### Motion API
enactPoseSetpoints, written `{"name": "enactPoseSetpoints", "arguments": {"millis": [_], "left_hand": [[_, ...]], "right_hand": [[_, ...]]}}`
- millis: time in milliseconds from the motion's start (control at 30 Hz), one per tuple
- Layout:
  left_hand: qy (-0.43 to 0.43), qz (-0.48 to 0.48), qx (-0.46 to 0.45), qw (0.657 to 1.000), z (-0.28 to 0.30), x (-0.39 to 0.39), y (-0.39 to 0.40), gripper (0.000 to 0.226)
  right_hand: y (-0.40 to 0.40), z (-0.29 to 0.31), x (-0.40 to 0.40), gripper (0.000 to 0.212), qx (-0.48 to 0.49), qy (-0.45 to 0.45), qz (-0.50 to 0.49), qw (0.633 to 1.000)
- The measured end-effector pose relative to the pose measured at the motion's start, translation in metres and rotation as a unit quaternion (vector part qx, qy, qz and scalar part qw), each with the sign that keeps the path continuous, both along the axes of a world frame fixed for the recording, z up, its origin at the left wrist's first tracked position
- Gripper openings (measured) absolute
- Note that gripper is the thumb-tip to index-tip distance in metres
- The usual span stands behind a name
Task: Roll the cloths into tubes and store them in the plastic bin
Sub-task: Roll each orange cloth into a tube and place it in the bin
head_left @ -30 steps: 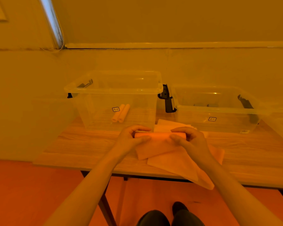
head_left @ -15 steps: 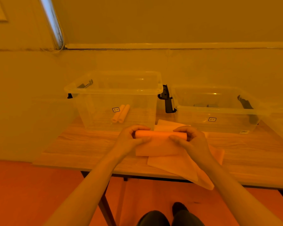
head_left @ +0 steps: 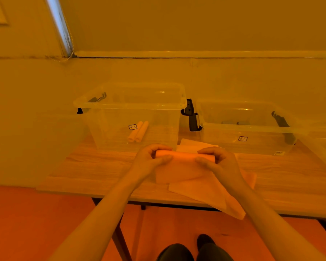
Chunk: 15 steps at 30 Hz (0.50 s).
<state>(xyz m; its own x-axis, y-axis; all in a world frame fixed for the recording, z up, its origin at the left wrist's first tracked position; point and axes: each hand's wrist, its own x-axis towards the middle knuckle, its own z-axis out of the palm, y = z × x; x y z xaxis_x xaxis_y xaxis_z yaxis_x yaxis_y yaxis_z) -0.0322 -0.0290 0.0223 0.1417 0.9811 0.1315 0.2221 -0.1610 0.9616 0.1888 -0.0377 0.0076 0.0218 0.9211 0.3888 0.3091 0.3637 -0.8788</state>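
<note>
Cloth rolling, tube partly formed.
Left hand [head_left: 151, 160] and right hand [head_left: 217, 161] each grip one end of the cloth [head_left: 183, 162] roll above the tabletop [head_left: 94, 170].

Just one view here, a wide-angle cam worn on the person's head, looking forward and down. It sits above the near edge of a wooden table [head_left: 102, 166], close enough that both forearms run up from the bottom corners and the left hand [head_left: 149, 161] and right hand [head_left: 220, 162] land about dead center. Straight down at the bottom edge you get the person's knees and a shoe [head_left: 203, 240] on the floor. Facing ahead, it takes in two clear plastic bins [head_left: 130, 102] at the back of the table and the wall behind. Lines bow near the edges.
</note>
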Motion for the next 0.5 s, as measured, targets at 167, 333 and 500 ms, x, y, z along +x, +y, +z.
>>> {"name": "enactPoseSetpoints", "arguments": {"millis": [167,333,500], "left_hand": [[-0.006,0.017,0.014,1.000,0.0005,-0.0013,-0.0002,0.013],[-0.004,-0.020,0.007,1.000,-0.0002,-0.0020,-0.0011,0.025],[0.009,0.004,0.019,1.000,0.0025,0.0011,-0.0019,0.016]], "right_hand": [[0.0002,-0.0013,0.0001,0.026,-0.007,-0.024,0.017,1.000],[-0.0001,-0.0003,-0.0017,0.019,-0.015,-0.008,0.001,1.000],[-0.0040,-0.0006,0.0001,0.024,-0.009,-0.014,0.021,1.000]]}}
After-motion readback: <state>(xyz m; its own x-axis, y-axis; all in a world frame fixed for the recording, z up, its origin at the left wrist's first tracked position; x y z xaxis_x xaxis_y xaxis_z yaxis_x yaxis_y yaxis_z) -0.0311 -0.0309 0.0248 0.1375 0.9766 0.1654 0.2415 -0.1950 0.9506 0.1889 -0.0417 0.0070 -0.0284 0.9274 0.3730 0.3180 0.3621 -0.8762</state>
